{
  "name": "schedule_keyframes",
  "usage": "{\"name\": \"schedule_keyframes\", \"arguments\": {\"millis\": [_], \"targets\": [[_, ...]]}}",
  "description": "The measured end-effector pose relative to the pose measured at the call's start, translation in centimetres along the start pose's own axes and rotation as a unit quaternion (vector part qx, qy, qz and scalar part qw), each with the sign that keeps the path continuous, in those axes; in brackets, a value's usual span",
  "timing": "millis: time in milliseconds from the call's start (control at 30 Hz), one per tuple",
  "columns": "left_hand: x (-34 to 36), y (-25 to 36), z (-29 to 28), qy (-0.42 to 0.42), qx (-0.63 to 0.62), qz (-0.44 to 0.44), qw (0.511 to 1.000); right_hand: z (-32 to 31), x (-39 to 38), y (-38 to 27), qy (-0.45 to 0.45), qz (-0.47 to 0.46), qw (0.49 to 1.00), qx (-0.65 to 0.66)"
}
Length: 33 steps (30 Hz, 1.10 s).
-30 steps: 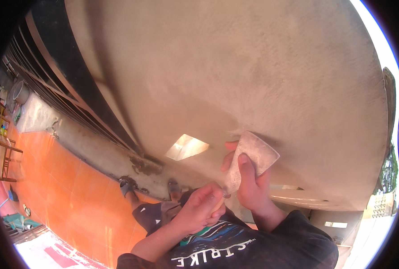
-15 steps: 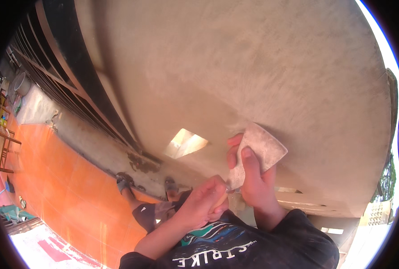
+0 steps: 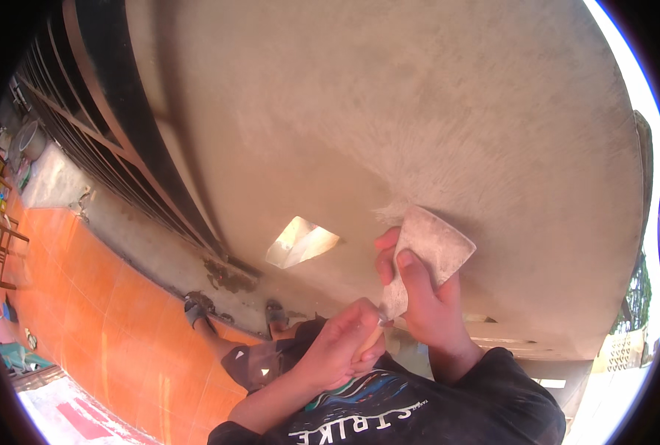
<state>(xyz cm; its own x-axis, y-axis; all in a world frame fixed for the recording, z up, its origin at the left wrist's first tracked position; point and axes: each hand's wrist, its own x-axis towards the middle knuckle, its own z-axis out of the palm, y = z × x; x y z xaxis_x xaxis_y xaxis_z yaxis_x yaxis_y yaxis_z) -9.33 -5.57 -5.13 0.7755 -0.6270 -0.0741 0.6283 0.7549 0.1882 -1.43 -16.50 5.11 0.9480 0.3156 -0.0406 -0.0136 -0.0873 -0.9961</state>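
A putty knife [image 3: 435,246] with a broad, whitish, dusty blade is held in front of the plastered wall, its wooden handle toward my body. My left hand [image 3: 348,341] is wrapped round the handle. Gripping the blade by its side, my right hand [image 3: 428,300] has its thumb flat on the near face and its other fingers curled behind the far edge. The grey-brown wall [image 3: 330,111] rises close beyond the blade, with paler streaks near the blade's tip. Whether the blade touches the wall, I cannot tell.
A bright four-sided opening [image 3: 300,242] sits in the wall left of my hands. Dark metal bars [image 3: 122,148] run along the left. Below lies an orange tiled floor [image 3: 115,297], with a wooden chair [image 3: 4,252] at far left and a metal pot [image 3: 31,139] behind it.
The view has shifted slightly, so the wall opening and my feet sit a little further left. Both hands keep the same hold on the putty knife.
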Motion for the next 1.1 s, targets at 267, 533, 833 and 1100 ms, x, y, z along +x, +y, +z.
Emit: {"name": "schedule_keyframes", "arguments": {"millis": [267,533,833,1100], "targets": [[0.1,0.7,-0.5,-0.016,-0.005,0.034,0.999,0.2,0.3,0.4,-0.005,-0.027,0.999,-0.034],[-0.2,1.6,-0.6,-0.015,0.021,0.017,1.000,0.4,0.6,1.3,0.020,-0.014,1.000,0.017],[-0.7,1.6,-0.8,0.051,0.047,0.018,0.997,0.0,0.8,1.5,-0.039,0.010,0.999,0.022],[-2.9,1.8,0.0,0.125,0.301,0.148,0.934,1.0,-0.8,3.9,-0.105,0.010,0.994,0.024]]}}
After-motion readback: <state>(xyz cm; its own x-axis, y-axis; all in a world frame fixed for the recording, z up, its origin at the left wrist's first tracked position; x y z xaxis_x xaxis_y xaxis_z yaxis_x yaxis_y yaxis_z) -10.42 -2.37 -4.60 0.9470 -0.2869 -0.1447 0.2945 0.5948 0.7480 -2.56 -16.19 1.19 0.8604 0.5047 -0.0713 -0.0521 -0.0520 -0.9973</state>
